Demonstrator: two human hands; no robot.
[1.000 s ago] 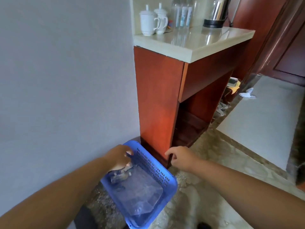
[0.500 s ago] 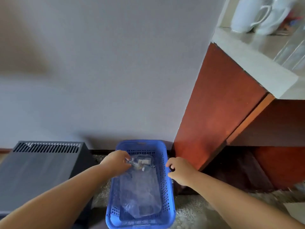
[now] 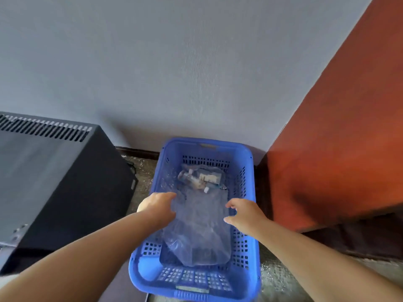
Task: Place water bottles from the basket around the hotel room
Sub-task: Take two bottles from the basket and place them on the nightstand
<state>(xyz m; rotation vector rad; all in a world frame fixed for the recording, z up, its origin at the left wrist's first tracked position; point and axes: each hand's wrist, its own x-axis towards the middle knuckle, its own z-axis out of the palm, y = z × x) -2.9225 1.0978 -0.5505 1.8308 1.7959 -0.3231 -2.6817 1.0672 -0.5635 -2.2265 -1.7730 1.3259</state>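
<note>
Though blurred, bottle labels (image 3: 206,178) show no legible writing.

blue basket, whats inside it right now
Inside the blue basket lies a clear plastic bag with small packets bunched at its far end. What lies under the crumpled plastic is not visible.

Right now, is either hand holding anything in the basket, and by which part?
Nothing is clearly held. Left hand and right hand hover open over the clear plastic in the blue basket.
</note>
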